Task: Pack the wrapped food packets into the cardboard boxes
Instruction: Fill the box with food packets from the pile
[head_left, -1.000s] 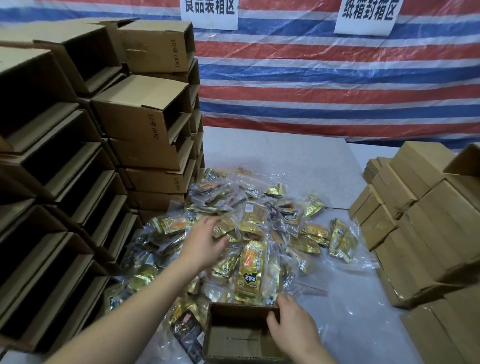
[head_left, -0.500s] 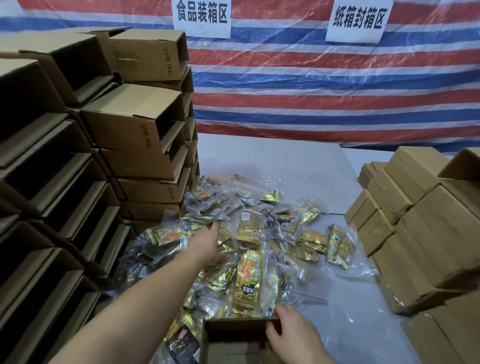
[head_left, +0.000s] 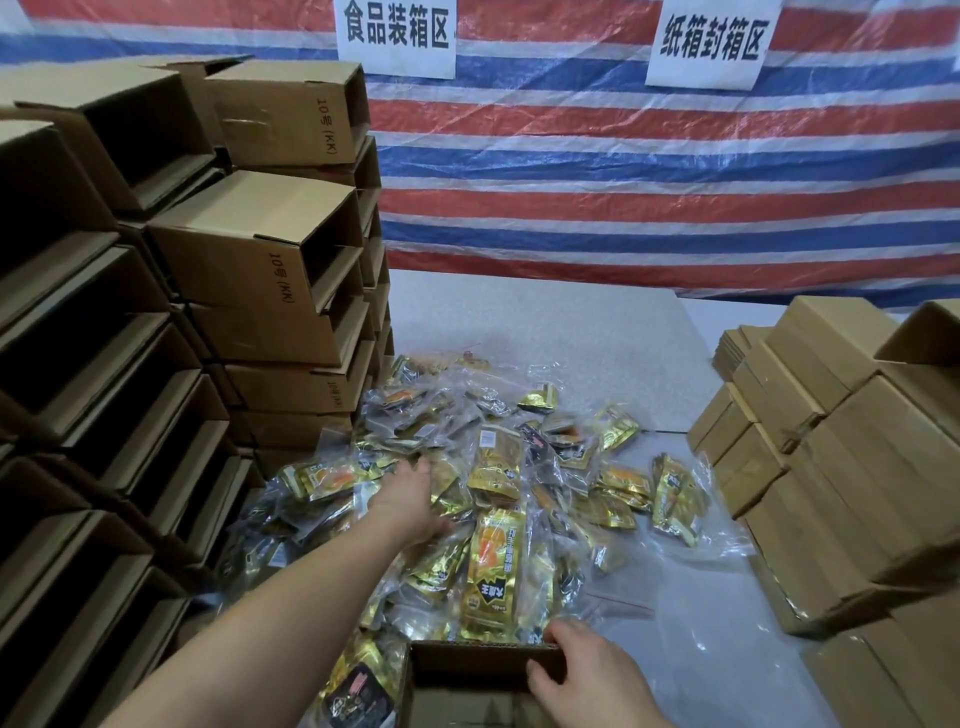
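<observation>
Left hand (head_left: 410, 499) is stretched forward into the packet pile (head_left: 498, 493), palm down, fingers buried among the wrappers; whether that grip has closed on a packet cannot be told, since the fingertips are hidden. Right hand (head_left: 582, 675) sits near the body, thumb and fingers curled over the far rim of the open box (head_left: 467, 680), steadying it. Key relation: the pile lies directly ahead of the box, its near edge touching the box's far rim, so any packet taken travels straight back toward the person. Left hand is the one in the pile; right is tied up on the box. Long gold packet (head_left: 491, 577) lies between the two hands, long axis running fore-aft, near end almost at the box rim, likely the easiest pick. Packets look like glossy gold foil in clear outer bags, overlapping at all angles, slippery by the look. Pile rests on the grey worktop (head_left: 545, 322), empty cartons (head_left: 260, 249) stacked left, closed boxes (head_left: 841, 441) right.
</observation>
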